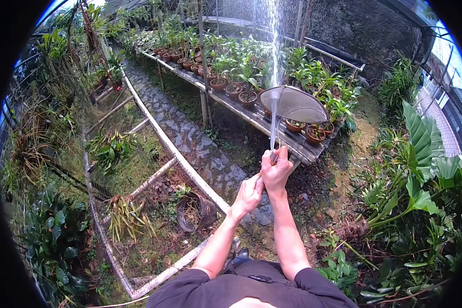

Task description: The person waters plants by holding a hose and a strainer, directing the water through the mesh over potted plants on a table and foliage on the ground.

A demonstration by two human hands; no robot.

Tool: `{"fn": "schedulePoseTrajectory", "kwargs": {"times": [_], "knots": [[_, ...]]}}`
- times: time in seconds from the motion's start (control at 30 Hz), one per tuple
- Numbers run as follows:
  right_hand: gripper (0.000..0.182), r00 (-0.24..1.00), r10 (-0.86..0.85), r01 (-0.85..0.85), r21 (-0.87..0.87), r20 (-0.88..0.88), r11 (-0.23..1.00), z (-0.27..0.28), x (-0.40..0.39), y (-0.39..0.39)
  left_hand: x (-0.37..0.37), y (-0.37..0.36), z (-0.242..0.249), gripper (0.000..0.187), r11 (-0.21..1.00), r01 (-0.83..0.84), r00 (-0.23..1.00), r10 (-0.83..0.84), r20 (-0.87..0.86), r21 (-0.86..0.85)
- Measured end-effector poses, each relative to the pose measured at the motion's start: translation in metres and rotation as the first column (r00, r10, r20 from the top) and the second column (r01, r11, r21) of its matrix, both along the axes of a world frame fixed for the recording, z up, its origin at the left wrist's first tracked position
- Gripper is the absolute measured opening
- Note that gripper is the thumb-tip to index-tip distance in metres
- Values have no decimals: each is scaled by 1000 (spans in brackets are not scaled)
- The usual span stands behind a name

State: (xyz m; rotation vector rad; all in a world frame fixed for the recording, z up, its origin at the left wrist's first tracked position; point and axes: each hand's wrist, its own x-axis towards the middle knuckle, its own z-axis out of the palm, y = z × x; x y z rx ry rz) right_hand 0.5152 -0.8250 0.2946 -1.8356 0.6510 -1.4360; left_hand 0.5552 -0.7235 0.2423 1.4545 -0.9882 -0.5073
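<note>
Both my hands are held out together at the centre of the view. My right hand (275, 172) is closed around the end of a hose, with the thumb side up by the outlet. Just below and to its left, my left hand (248, 194) grips the hose too. A jet of water (275, 56) shoots up and away from the hose end, over the bench of plants. Behind the jet hangs a mesh-like oval panel (295, 104). Potted plants (234, 90) in brown pots stand in rows on the wooden bench (262, 123).
A stone path (190, 136) runs along the bench's left side. Left of it is a pale pole frame (164, 141) with hanging plants. A dark round pot (196, 210) lies on the ground near my left arm. Large-leaved plants (423, 138) grow at the right.
</note>
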Motion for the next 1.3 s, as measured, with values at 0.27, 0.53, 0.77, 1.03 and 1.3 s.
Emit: {"fn": "schedulePoseTrajectory", "kwargs": {"times": [0.27,0.53,0.77,1.03,1.3], "knots": [[24,999,-12,12,11,31,1000,-1,-2,1,1,0,-2,36,1000,6,999,-5,37,-4],[25,999,-11,12,-12,47,1000,1,-1,2,0,1,0,37,1000,0,999,0,39,-4],[25,999,12,-13,6,52,1000,-1,1,3,1,3,-2,35,1000,1,1000,-1,18,4],[24,999,16,-16,6,36,1000,-5,1,2,-1,2,-4,34,1000,-5,1000,5,0,-16],[24,999,25,-26,39,21,999,-12,2,-1,-2,-2,-16,34,996,-30,999,32,22,-82]]}}
